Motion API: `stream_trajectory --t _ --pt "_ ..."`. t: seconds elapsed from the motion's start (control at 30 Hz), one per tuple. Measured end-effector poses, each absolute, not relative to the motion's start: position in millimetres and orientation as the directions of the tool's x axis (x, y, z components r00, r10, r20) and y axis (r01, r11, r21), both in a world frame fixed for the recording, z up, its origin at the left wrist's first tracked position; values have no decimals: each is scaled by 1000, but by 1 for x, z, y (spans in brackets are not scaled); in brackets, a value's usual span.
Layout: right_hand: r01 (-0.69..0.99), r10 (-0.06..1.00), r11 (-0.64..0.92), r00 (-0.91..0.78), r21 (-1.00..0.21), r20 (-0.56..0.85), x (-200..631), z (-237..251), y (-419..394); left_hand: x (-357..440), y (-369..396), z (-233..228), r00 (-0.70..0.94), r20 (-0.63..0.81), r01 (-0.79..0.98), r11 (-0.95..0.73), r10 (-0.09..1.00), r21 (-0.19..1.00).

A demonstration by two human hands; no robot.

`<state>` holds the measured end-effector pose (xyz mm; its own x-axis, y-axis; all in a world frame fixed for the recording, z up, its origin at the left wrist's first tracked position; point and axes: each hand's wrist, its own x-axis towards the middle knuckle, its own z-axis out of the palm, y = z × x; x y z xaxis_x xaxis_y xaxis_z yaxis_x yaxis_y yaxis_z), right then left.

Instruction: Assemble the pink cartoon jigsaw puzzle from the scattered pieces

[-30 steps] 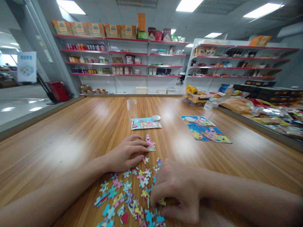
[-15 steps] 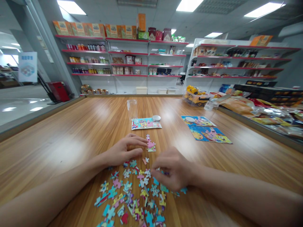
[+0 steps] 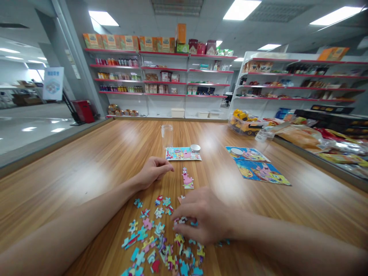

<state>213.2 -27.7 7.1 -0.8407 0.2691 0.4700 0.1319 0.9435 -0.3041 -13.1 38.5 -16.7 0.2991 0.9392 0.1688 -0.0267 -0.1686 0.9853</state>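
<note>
Left hand (image 3: 153, 172) slid back from small joined bit (image 3: 188, 178), now loosely curled, empty; right hand (image 3: 201, 220) nearer loose pieces (image 3: 161, 245), fingers bent over pile, grip unclear; joined bit lies long-ways, away from hands.

Clear plastic jar (image 3: 167, 135) upright on wooden worktop (image 3: 100, 161), round silver lid (image 3: 195, 148) nearby. Yellow toy truck (image 3: 244, 117) far right. Red-edged store shelves (image 3: 161, 80) behind.

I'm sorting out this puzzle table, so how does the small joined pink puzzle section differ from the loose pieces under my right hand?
The joined pink section is a few pieces locked together in one narrow strip; the loose pieces lie scattered singly. The section lies farther out on the table, untouched between both hands; the right hand rests on the loose pieces. The section is mainly pink, while the loose pieces mix blue, pink and yellow. Both lie flat on the wood.
</note>
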Motion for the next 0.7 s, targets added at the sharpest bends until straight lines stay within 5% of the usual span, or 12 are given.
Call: stream_trajectory --t 0.2,0.37,0.43,0.53,0.7 --pt "156 237 961 -893 -230 382 209 1 -50 -11 36 -15 313 191 59 -220 930 974" --pt "75 220 955 -829 -288 514 207 -1 -44 -8 29 -8 347 257 269 -358 902 894" --pt "94 304 929 -746 -358 593 211 0 -35 -8 27 -6 344 269 284 -372 900 884" --pt "234 563 815 -537 -531 628 223 3 -12 -9 24 -4 350 269 312 -382 897 870" --pt "359 831 551 -320 -753 455 244 1 15 -9 15 0 303 242 337 -342 922 877"
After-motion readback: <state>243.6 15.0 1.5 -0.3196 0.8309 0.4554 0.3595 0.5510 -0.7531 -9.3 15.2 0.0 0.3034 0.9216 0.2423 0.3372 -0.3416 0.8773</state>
